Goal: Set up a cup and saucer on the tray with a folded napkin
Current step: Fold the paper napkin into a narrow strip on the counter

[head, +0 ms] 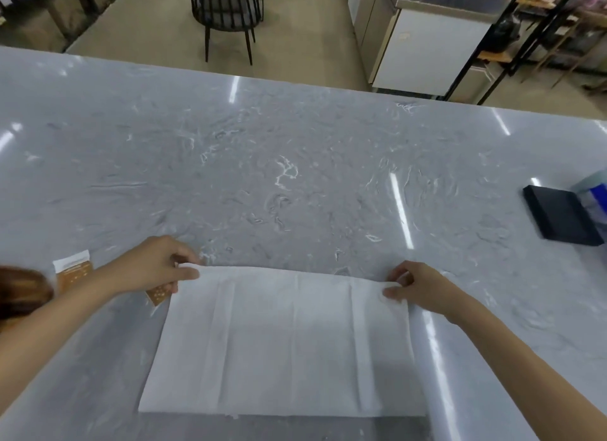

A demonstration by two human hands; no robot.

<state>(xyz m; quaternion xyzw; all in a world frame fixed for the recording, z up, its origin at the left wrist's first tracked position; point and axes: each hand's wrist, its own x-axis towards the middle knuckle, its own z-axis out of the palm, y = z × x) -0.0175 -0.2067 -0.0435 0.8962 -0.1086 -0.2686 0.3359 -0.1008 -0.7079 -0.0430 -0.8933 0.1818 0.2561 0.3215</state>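
- Napkin (282,338) lies flat on the bench (295,177); left hand (154,266) and right hand (417,286) each pinch a far corner between their fingers.
- Uneven pulls would likely skew the fold.
- Thin paper might tear or crease if tugged.

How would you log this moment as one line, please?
napkin: flat on counter | left hand, right hand: pinching far corners

2 bare forearms enter from the lower corners, each ending in a bare hand: left hand (154,264), right hand (418,287). No sleeve, glove, ring, watch or bracelet shows on either arm. A blurred lock of reddish-brown hair (23,291) hangs at the left edge.
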